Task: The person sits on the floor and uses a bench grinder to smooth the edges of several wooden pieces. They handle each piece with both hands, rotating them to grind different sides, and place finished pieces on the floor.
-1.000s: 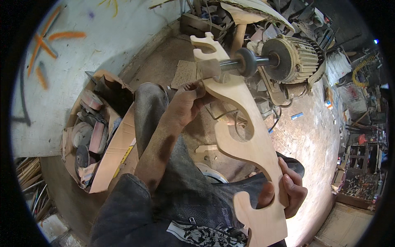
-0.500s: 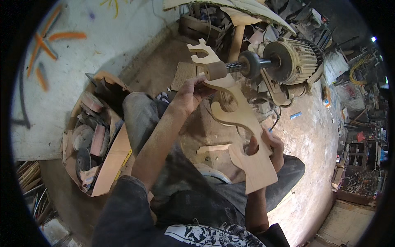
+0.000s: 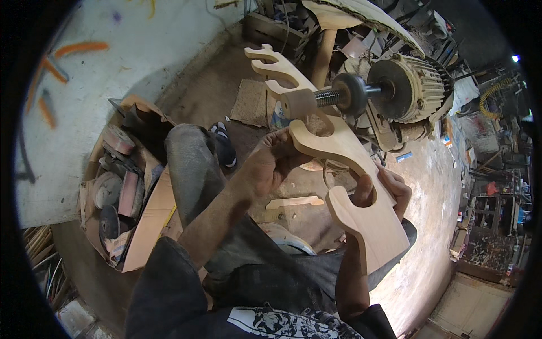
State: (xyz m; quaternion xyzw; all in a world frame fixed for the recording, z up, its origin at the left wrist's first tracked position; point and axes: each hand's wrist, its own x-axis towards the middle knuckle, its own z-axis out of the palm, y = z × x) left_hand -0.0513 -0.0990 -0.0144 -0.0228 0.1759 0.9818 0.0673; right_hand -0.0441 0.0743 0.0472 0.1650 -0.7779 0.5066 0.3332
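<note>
Our left hand (image 3: 272,164) pinches the wooden board (image 3: 375,223) midway; our right hand (image 3: 393,189) grips its near end, fingers closed, likely to steady it beside the roller (image 3: 299,103).

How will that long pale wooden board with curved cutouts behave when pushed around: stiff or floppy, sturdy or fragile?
The long pale wooden board with curved cutouts is probably stiff, as it shows no sag. It may be fairly light, being thin with large openings. Its narrow far-end prongs could snap if knocked.
</note>
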